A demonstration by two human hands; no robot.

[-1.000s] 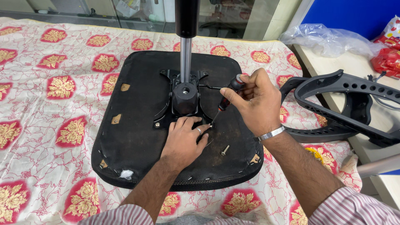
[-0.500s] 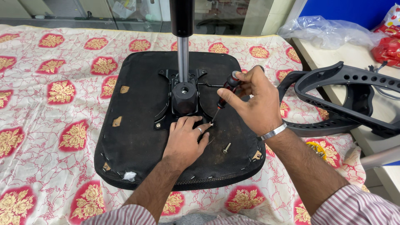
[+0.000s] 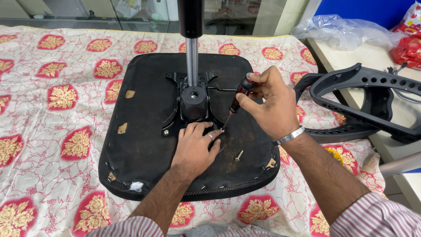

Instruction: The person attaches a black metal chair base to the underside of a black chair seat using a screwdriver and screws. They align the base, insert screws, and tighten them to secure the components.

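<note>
I'm pressing my left hand [image 3: 195, 147] flat on the seat underside [image 3: 144, 145], fingertips steadying the screwdriver [image 3: 234, 103] tip. My right hand [image 3: 267, 103] is clenching its handle; shaft slanting from 7 up to 1 o'clock. A loose screw [image 3: 238, 155] is lying at 4 o'clock, nearer the left.

Your upturned seat [image 3: 144, 145] lies on the cloth [image 3: 52, 131], with the post [image 3: 191, 57] rising from the plate [image 3: 193, 105] at its middle. Your left hand [image 3: 195, 151] rests on the seat just before that plate; your right hand [image 3: 269, 103] sits to its right (screwdriver [image 3: 237, 101] slanting between them). A loose screw [image 3: 238, 155] lies right of your left hand, and the frame [image 3: 364, 105] lies farther right.
</note>
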